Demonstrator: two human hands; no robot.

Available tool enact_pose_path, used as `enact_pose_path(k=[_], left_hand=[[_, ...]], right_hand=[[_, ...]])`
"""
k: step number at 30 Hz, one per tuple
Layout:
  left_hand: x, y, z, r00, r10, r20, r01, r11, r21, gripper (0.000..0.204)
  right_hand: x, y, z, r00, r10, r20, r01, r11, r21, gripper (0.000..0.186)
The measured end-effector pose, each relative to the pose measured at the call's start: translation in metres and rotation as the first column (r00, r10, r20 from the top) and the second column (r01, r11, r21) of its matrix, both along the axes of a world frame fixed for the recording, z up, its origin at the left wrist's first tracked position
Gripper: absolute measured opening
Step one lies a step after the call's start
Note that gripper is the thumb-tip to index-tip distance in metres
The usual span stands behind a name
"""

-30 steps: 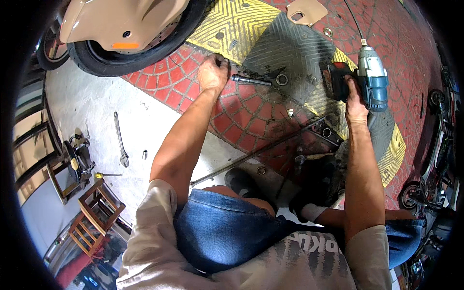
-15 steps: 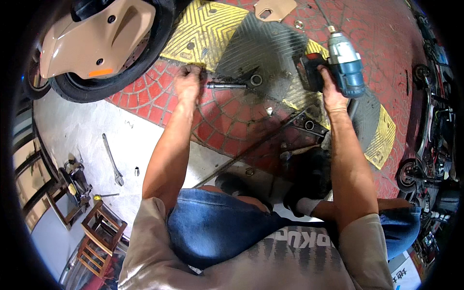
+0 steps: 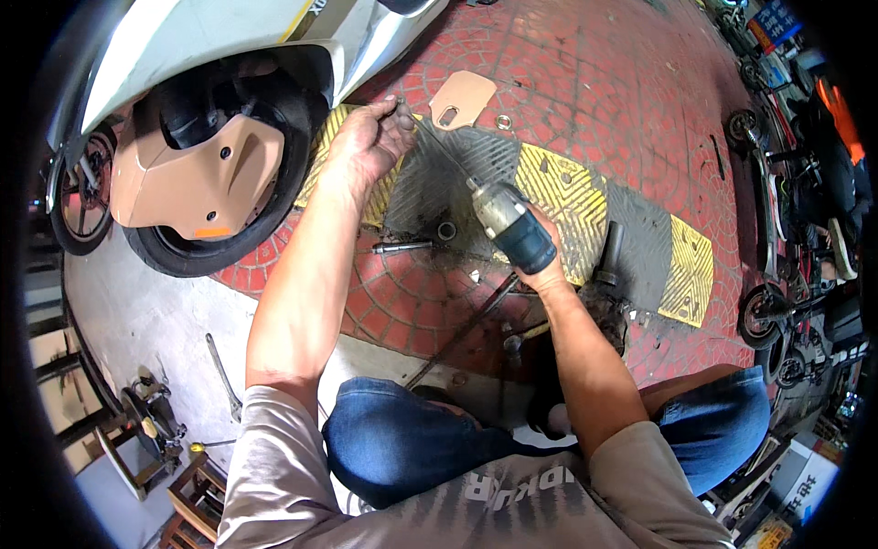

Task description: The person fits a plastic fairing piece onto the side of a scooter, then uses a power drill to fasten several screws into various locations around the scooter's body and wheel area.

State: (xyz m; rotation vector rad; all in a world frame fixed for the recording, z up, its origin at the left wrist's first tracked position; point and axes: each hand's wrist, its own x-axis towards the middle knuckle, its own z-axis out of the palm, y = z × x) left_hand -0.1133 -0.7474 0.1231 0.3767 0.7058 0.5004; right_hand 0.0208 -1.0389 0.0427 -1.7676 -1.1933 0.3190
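My right hand (image 3: 546, 245) is wrapped around a teal and silver cordless impact driver (image 3: 517, 229). A long thin bit (image 3: 445, 151) runs from its nose toward my left hand. My left hand (image 3: 373, 145) is raised near the scooter's front wheel, palm partly up, with thumb and fingertips pinched near the bit's far end. Whatever small thing lies between those fingertips is too small to make out. Below the hands, a chrome socket extension (image 3: 402, 247) lies on the red paving, and a metal ring (image 3: 446, 231) rests on the black rubber ramp section.
The scooter's tan front fender (image 3: 197, 174) and tyre stand at left. A yellow and black ramp (image 3: 558, 197) crosses the paving, with a tan panel (image 3: 465, 99) and brass ring (image 3: 503, 122) beyond. A wrench (image 3: 222, 373) and a screwdriver (image 3: 212, 446) lie lower left. Parked scooters (image 3: 777, 302) line the right.
The driver has swung left and its bit now points toward my left hand. My left hand has lifted from beside the socket extension and turned palm up. The view has tilted toward the scooter.
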Motion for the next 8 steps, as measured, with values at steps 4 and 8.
enact_pose_path(k=[4, 8], left_hand=[[0.01, -0.001, 0.004, 0.996, -0.018, -0.09, 0.018, 1.0, -0.006, 0.017], [0.011, 0.003, -0.003, 0.992, -0.1, -0.076, 0.1, 0.995, -0.006, 0.032]], right_hand=[[0.019, -0.008, -0.013, 0.978, 0.06, 0.201, -0.044, 0.996, -0.083, 0.035], [0.021, -0.012, -0.007, 0.991, 0.069, 0.111, -0.053, 0.989, -0.139, 0.046]])
